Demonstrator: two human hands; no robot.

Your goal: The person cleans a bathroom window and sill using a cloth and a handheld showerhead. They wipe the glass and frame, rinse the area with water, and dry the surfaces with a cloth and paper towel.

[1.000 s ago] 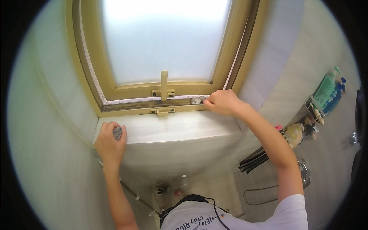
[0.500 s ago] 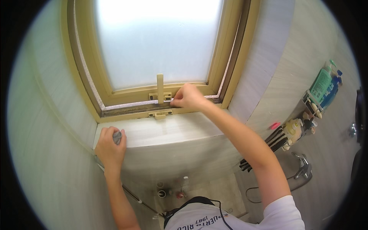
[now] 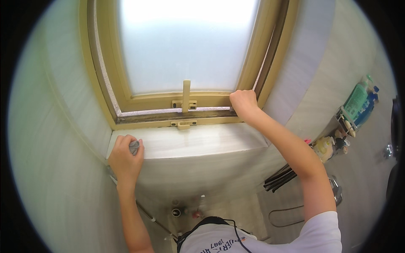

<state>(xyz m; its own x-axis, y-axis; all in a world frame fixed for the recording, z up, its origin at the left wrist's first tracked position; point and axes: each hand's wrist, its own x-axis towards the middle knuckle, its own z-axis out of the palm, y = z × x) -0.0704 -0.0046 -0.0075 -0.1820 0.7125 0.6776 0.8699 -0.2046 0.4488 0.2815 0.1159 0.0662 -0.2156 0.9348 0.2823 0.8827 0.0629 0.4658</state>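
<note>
My right hand (image 3: 245, 104) is closed in a fist at the lower right corner of the beige window frame (image 3: 162, 123), by the dirty track under the sash (image 3: 211, 101). Its fingertips are hidden, so whatever they hold cannot be made out. The sash has a frosted pane (image 3: 190, 50) and stands slightly ajar, with bright gaps along its edges. An upright handle (image 3: 186, 95) sits on its bottom rail, above a small catch (image 3: 184, 124). At the left end of the white sill (image 3: 190, 141), my left hand (image 3: 125, 160) grips a small grey wad (image 3: 134, 147).
On the right wall, a rack (image 3: 346, 121) carries a green pump bottle (image 3: 355, 100) and a blue one (image 3: 368, 109). Lower down are a yellowish bottle (image 3: 324, 147), dark bars (image 3: 280, 178) and a tap (image 3: 336, 189) with a hose. A pole (image 3: 152, 219) leans by the left wall.
My right hand has slid right along the bottom track, from beside the handle to the corner. My left hand keeps its grip on the grey wad at the sill. The view has shifted slightly.
</note>
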